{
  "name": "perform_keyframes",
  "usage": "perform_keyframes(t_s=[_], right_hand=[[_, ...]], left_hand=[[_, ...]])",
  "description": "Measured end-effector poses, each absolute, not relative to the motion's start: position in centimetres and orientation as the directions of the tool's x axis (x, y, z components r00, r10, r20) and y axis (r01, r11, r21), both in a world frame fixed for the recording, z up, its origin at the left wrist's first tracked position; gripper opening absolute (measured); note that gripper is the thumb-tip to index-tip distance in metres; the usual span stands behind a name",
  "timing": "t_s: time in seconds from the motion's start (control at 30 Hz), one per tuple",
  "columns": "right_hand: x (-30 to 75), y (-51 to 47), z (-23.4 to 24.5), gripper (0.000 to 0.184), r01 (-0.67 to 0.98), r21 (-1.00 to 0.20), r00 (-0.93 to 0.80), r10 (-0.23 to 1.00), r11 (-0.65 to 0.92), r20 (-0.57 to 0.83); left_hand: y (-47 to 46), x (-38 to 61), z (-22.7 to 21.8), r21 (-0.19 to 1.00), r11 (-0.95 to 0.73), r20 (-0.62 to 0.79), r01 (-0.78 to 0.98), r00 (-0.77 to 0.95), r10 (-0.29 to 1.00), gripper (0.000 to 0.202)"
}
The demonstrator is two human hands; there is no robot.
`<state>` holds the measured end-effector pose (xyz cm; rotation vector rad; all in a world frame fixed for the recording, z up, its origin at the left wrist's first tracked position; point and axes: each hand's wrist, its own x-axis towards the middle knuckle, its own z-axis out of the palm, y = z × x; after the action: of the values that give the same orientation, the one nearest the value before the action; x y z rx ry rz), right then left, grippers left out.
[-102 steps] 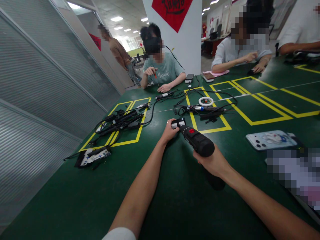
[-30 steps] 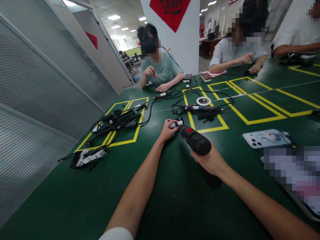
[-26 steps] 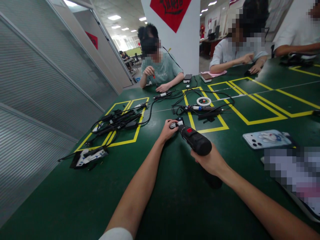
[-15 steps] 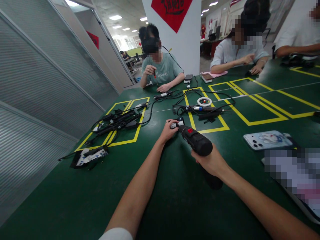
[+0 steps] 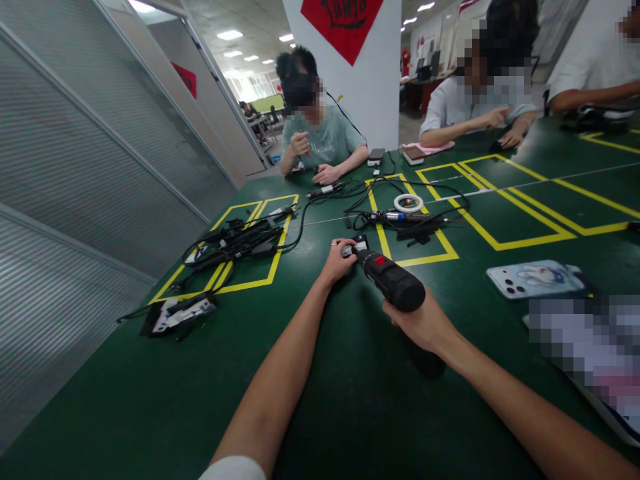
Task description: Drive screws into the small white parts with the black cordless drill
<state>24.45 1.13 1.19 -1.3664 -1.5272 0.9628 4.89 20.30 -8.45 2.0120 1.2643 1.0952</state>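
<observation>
My right hand (image 5: 423,325) is wrapped round the grip of a black electric screwdriver (image 5: 390,281) with a red button; its nose points away from me at a small black and white part (image 5: 351,248) on the green table (image 5: 350,400). My left hand (image 5: 339,260) is closed on that small part and pins it to the table, just left of the tool's tip.
A heap of black cables and parts (image 5: 235,241) lies in a yellow-taped box at left. More cables, a white tape ring (image 5: 408,203) and tools sit ahead. A phone (image 5: 535,279) lies at right. Three people sit at the table's far side.
Both hands and the screwdriver stay in the same place on the small part; only the view shifts slightly. The person who walked in the far corridor has gone.
</observation>
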Motion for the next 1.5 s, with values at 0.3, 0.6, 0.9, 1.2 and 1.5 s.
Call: perform_keyframes(t_s=[0.3, 0.6, 0.9, 1.2, 1.5], right_hand=[[24.5, 1.12, 1.32, 0.02, 0.341, -0.935, -0.034, 0.995, 0.102, 0.096], [24.63, 1.1, 1.29, 0.019, 0.338, -0.936, -0.044, 0.995, 0.096, 0.086], [24.63, 1.16, 1.14, 0.021, 0.351, -0.932, -0.04, 0.996, 0.09, 0.081], [24.65, 1.24, 0.95, 0.02, 0.342, -0.936, -0.038, 0.996, 0.086, 0.078], [24.67, 1.19, 1.08, 0.02, 0.36, -0.93, -0.036, 0.997, 0.075, 0.067]], left_hand=[[20.22, 4.99, -8.24, 0.757, -0.442, 0.37, 0.48, 0.242, 0.897, 0.031], [20.28, 4.85, -8.52, 0.753, -0.447, 0.37, 0.484, 0.25, 0.895, 0.032], [20.29, 4.74, -8.52, 0.746, -0.453, 0.374, 0.488, 0.255, 0.892, 0.033], [20.2, 4.79, -8.41, 0.752, -0.442, 0.366, 0.488, 0.249, 0.897, 0.033], [20.15, 4.82, -8.25, 0.753, -0.447, 0.368, 0.483, 0.255, 0.894, 0.032]])
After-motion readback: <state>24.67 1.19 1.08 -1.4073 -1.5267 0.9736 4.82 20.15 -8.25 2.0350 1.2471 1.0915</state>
